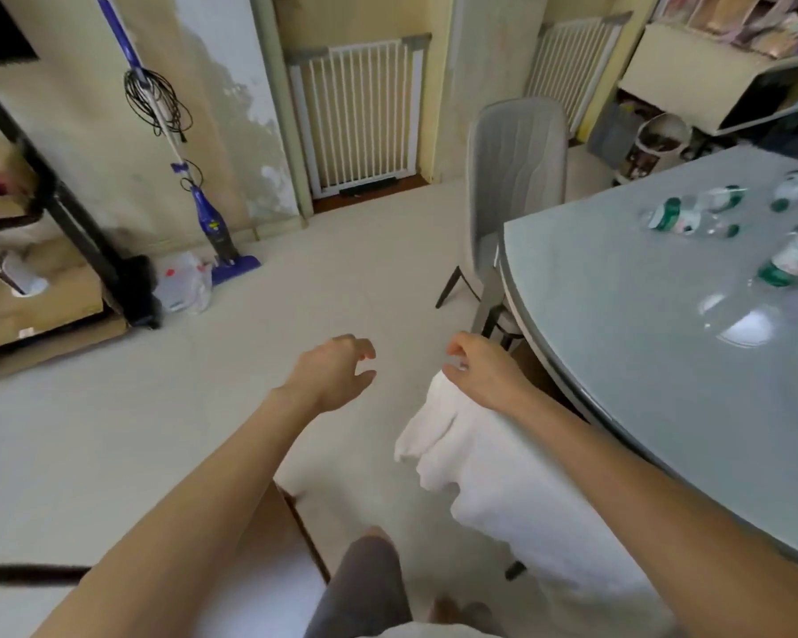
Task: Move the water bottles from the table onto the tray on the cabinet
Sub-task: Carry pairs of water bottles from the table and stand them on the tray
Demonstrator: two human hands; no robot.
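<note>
Several water bottles (673, 217) lie scattered on the grey table (618, 343), toward its far side; both hands hover over the floor off the table's near-left edge, the left hand (330, 373) spread wide and empty; the right hand (482, 368) loosely curled, holding nothing.

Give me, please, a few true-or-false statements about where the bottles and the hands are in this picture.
1. The water bottles lie on the grey table. True.
2. The left hand holds a bottle. False: it is empty, fingers curled.
3. The right hand hovers beside the table's edge, holding no bottle. True.
4. A grey chair lies tipped over on the floor. False: it stands upright at the table.
</note>
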